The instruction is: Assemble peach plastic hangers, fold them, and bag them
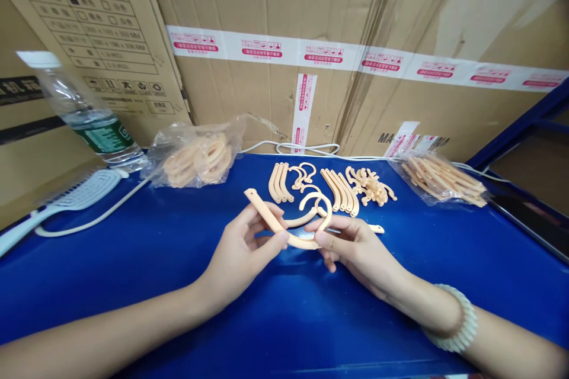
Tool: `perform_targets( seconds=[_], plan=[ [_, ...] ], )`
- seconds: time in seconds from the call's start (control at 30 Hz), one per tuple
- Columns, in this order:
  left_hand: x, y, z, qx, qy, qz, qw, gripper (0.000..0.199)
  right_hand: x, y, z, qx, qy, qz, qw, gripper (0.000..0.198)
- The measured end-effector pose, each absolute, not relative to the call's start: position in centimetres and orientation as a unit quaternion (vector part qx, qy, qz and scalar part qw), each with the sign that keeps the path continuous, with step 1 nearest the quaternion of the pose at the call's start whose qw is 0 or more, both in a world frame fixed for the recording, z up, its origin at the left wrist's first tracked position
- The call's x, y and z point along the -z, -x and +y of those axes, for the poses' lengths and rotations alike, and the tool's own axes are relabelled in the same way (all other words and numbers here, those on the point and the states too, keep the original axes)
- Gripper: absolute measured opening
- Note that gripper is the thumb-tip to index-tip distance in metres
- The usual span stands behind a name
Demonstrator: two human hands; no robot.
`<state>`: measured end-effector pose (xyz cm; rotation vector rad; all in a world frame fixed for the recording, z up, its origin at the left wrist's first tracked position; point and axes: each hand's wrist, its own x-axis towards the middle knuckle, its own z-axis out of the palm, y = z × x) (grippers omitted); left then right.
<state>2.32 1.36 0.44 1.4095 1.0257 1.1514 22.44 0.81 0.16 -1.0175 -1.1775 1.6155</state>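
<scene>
Both hands are closed on a beige hooked piece: the left hand (249,240) pinches its straight end, the right hand (351,243) its curled end. The hooked piece (303,243) is held over the blue worktop (275,325); whether it is one part or two joined, I cannot tell. Just beyond it lie two rows of curved strips (341,192) and a heap of small pieces (376,188). Well to its left sits a bag of rounded pieces (195,160); well to its right, a bag of strips (444,177).

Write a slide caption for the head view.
Left hand and right hand hold a hooked tan shape above a blue table, loose pieces beyond.
</scene>
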Motion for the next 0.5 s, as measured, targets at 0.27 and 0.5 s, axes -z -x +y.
perform_targets(
  seconds=[0.27, 0.5],
  plan=[
    [0.1, -2.9, 1.0, -0.38, -0.561, 0.391, 0.623, 0.022, -0.4, -21.7, 0.7, -0.648, 0.36, -0.519, 0.425, 0.025],
    [-0.4, -2.7, 1.3, -0.41, -0.479, 0.402, 0.663, 0.024, -1.9, -26.7, 4.4, -0.267, 0.466, -0.728, 0.427, 0.019]
  ],
)
